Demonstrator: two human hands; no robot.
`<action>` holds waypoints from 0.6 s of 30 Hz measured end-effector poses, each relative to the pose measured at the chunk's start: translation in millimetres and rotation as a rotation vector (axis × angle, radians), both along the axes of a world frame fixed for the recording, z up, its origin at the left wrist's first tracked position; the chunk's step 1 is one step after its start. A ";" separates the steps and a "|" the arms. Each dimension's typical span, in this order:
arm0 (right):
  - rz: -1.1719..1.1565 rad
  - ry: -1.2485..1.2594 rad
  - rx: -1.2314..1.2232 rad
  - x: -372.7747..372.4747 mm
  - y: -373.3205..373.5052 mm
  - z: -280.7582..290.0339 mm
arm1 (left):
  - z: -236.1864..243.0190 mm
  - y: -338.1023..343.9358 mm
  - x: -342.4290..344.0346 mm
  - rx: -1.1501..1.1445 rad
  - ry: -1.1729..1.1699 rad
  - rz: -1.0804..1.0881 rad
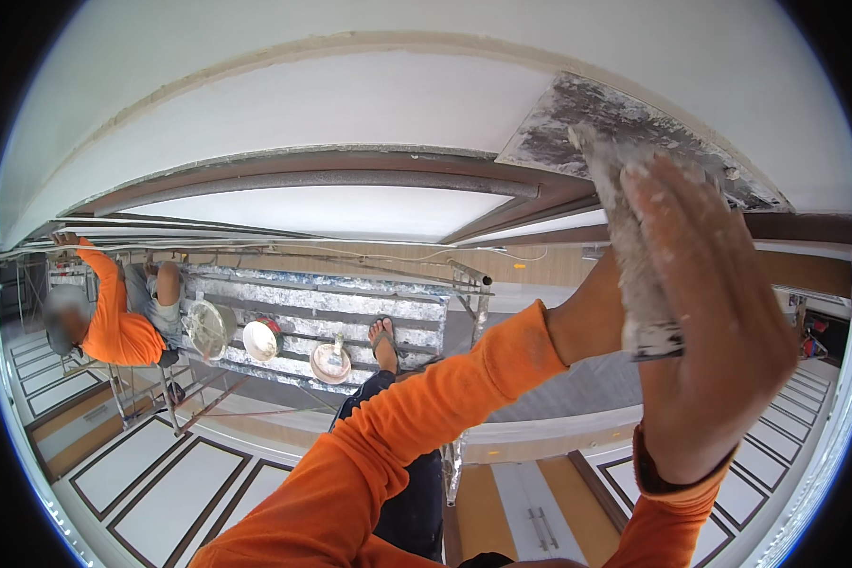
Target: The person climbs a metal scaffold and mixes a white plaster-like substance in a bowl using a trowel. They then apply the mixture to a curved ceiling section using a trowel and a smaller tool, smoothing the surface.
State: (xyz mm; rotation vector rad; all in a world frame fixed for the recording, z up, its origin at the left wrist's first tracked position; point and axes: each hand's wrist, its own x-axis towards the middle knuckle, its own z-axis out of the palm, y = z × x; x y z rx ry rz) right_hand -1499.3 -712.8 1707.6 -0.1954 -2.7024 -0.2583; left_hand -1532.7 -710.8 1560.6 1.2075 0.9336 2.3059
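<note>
A wide, flat plastering trowel [625, 123], its metal blade smeared grey and white, lies against the pale ceiling surface at upper right. Just below the blade is my right hand [715, 275], its fingers closed and pointing up toward it, powdered with white. Beside those fingers a thick putty-caked plate [632, 256] shows nearly edge-on. Behind this plate my left hand [596, 298] disappears; only its wrist side is visible and its fingers are hidden. Orange sleeves cover both my forearms.
Below lies a paint-splashed scaffold platform [293, 293], where my sandalled foot [383, 341] rests. On it stand a large bucket [208, 328], a white pail [261, 339] and a shallow tub [330, 362] with a tool. A co-worker [128, 317] in orange is at far left. Brown trim [303, 180] borders the ceiling panel.
</note>
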 end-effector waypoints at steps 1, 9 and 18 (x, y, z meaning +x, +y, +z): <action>-0.001 -0.034 0.007 5.3 -1.3 -4.1 | -1.2 0.3 0.2 0.001 -0.001 0.003; 0.044 0.138 0.048 3.0 5.3 -7.1 | 2.3 -2.9 -0.9 -0.006 0.003 -0.005; 0.044 0.229 0.182 -21.0 -0.6 -19.1 | 1.2 -2.3 -1.4 -0.003 -0.007 -0.006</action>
